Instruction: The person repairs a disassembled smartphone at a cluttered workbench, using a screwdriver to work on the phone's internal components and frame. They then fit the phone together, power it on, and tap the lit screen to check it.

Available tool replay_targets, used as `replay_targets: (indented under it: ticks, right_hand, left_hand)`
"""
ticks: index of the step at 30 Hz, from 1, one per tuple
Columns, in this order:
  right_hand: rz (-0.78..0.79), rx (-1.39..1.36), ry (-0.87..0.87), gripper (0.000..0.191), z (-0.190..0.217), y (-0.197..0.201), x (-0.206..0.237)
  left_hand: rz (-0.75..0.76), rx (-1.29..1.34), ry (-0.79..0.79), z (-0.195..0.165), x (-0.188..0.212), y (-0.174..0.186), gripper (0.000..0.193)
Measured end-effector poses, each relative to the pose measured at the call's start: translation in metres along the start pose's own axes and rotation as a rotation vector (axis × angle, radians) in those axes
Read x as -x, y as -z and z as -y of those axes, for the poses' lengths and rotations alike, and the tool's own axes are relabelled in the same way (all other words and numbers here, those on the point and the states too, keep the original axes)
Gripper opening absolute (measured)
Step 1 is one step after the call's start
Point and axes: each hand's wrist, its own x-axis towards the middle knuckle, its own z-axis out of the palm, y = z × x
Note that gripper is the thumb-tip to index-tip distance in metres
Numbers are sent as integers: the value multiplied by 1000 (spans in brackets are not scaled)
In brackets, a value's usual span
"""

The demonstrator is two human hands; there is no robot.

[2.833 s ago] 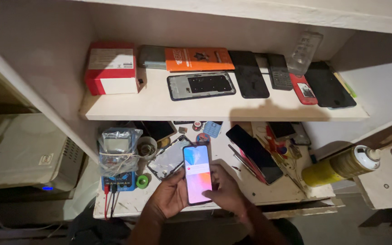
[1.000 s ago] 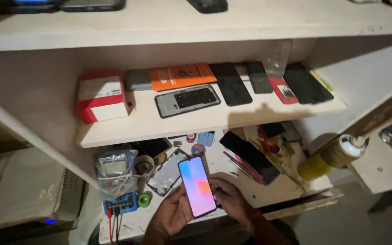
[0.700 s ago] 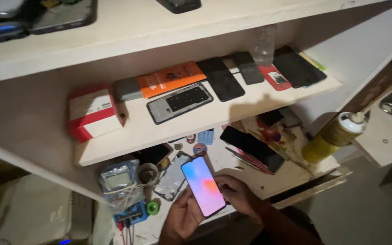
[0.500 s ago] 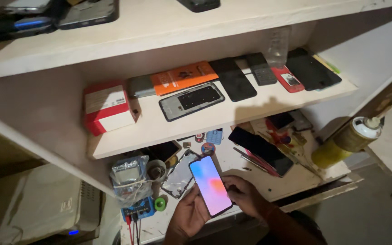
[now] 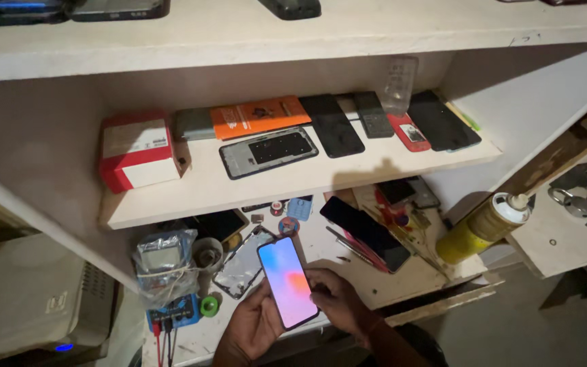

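Smartphone [image 5: 288,281] with a lit pink-and-blue screen sits face up above the cluttered lower shelf [image 5: 348,272], held between both hands. Left hand [image 5: 256,326] cups its lower left edge, fingers curled beneath. Right hand [image 5: 334,302] grips the right edge, thumb resting against the screen's side.

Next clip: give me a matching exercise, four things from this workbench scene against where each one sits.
Things:
1. lit phone
2. red and white box
3. yellow spray can
4. orange flat box

Places:
A. middle shelf, left end
B. held in both hands
C. middle shelf, behind the phone frame
D. right end of the bench

Pairs: 1-B, 2-A, 3-D, 4-C
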Motion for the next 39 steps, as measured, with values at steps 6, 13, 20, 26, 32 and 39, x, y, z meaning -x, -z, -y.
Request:
replay_targets:
  ticks: [6, 13, 20, 26, 32, 39]
  right_hand:
    - [-29, 63, -29, 47, 7, -2, 2]
    - [0, 2, 36, 46, 6, -1, 4]
    - [61, -49, 110, 47, 3, 5, 5]
    - [28, -25, 93, 49, 6, 4, 5]
    - [14, 57, 47, 47, 8, 3, 5]
    - [42, -40, 57, 40, 4, 3, 1]
  left_hand:
    - [-238, -240, -153, 6, 3, -6, 29]
    - [-2, -73, -41, 4, 4, -3, 32]
    - [-56, -299, -140, 18, -1, -19, 43]
    - [-61, -315, -121, 19, 2, -29, 46]
    - [-59, -340, -111, 17, 3, -27, 48]
    - [-72, -340, -120, 16, 3, -24, 46]
